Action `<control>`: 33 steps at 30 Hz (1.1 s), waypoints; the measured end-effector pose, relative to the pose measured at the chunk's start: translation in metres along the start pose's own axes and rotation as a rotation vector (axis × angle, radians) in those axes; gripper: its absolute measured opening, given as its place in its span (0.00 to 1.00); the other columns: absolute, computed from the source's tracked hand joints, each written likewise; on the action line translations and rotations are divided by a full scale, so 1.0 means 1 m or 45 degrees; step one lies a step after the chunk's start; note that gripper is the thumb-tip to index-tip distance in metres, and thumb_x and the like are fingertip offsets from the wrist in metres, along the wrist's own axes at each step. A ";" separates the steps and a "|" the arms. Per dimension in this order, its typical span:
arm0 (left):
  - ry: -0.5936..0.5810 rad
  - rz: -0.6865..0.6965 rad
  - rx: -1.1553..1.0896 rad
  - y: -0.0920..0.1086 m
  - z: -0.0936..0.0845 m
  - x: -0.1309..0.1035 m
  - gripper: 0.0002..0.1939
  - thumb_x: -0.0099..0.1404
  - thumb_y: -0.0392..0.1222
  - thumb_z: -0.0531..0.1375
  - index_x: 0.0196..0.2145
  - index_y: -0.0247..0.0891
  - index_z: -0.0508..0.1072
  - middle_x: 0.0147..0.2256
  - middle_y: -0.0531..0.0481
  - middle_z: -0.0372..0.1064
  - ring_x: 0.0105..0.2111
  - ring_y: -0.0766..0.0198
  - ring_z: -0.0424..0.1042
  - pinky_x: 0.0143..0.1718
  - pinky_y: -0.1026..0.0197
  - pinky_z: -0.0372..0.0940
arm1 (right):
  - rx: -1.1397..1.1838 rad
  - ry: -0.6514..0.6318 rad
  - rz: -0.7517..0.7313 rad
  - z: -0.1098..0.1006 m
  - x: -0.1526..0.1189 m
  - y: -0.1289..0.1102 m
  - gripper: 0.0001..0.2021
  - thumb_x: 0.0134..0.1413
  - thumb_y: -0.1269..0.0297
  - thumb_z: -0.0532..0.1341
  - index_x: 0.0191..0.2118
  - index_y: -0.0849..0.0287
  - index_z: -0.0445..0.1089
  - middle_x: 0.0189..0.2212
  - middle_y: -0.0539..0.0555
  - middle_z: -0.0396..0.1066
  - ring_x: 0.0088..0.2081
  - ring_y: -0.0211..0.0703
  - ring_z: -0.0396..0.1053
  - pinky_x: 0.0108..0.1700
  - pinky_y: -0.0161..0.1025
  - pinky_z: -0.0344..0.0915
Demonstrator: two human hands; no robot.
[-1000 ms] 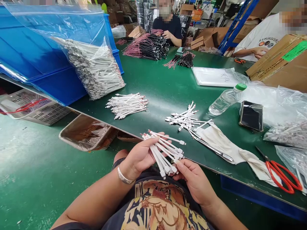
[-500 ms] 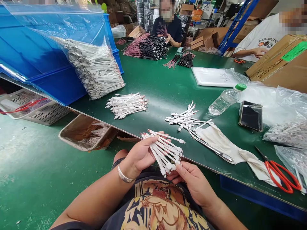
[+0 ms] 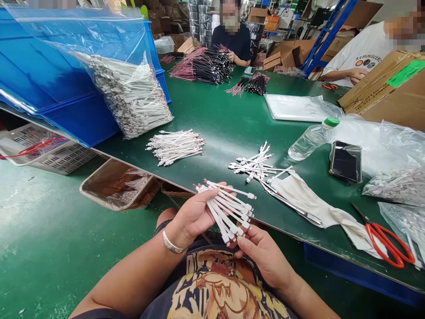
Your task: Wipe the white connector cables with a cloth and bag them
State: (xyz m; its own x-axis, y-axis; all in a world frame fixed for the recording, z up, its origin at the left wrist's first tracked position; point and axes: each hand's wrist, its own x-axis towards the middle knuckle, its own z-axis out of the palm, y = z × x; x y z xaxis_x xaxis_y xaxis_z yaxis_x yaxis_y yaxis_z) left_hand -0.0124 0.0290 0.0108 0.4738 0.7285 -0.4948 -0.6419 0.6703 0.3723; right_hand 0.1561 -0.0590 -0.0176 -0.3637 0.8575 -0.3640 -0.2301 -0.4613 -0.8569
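A fanned bundle of short white cables (image 3: pixel 229 212) lies across my left hand (image 3: pixel 195 216), clasped under its thumb near the ends with reddish wire tips. My right hand (image 3: pixel 267 252) is closed at the opposite end, its thumb and fingers on the small plugs. Just beyond the bundle, a loose scatter of similar white cables (image 3: pixel 254 165) rests on the green table (image 3: pixel 215 115). A neater pile of white cables (image 3: pixel 175 147) sits to its left. Beside the scatter, silver tweezers (image 3: pixel 295 207) lie against a white cloth glove (image 3: pixel 305 195).
Blue bins (image 3: pixel 59 84) and a plastic bag of white cables (image 3: pixel 129 93) stand left. Rightward are a water bottle (image 3: pixel 312 139), a phone (image 3: pixel 345 161), red-handled scissors (image 3: pixel 388 241) and a cardboard box (image 3: pixel 375 86). Two people sit opposite, near black and pink wires (image 3: pixel 202 65).
My right thumb and fingers have shifted slightly left and down along the plug ends. My left hand keeps the bundle in nearly the same place.
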 end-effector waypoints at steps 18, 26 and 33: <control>0.003 0.009 -0.008 -0.003 0.001 0.000 0.11 0.61 0.31 0.55 0.42 0.32 0.70 0.40 0.41 0.72 0.39 0.56 0.73 0.47 0.51 0.64 | 0.121 0.191 -0.039 0.005 0.005 0.002 0.13 0.53 0.55 0.60 0.38 0.59 0.71 0.31 0.52 0.69 0.31 0.36 0.63 0.28 0.31 0.63; -0.076 -0.002 -0.051 -0.004 -0.003 0.002 0.11 0.62 0.32 0.53 0.43 0.31 0.69 0.41 0.41 0.71 0.40 0.57 0.72 0.49 0.49 0.62 | 0.095 0.014 0.048 0.005 0.003 0.005 0.16 0.51 0.54 0.62 0.40 0.61 0.72 0.34 0.56 0.71 0.32 0.37 0.68 0.28 0.30 0.64; -0.092 -0.011 -0.044 -0.004 0.004 0.002 0.12 0.62 0.33 0.54 0.44 0.31 0.69 0.41 0.40 0.71 0.40 0.57 0.72 0.48 0.50 0.63 | 0.110 0.002 0.114 0.011 0.008 0.006 0.17 0.52 0.53 0.60 0.39 0.62 0.73 0.34 0.58 0.73 0.32 0.39 0.70 0.28 0.31 0.65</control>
State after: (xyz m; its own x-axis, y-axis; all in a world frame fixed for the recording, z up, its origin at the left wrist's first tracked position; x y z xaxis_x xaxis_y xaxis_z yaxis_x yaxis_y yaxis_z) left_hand -0.0069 0.0281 0.0114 0.5208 0.7317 -0.4398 -0.6575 0.6724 0.3400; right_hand 0.1424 -0.0574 -0.0213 -0.3845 0.8125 -0.4382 -0.2735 -0.5536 -0.7866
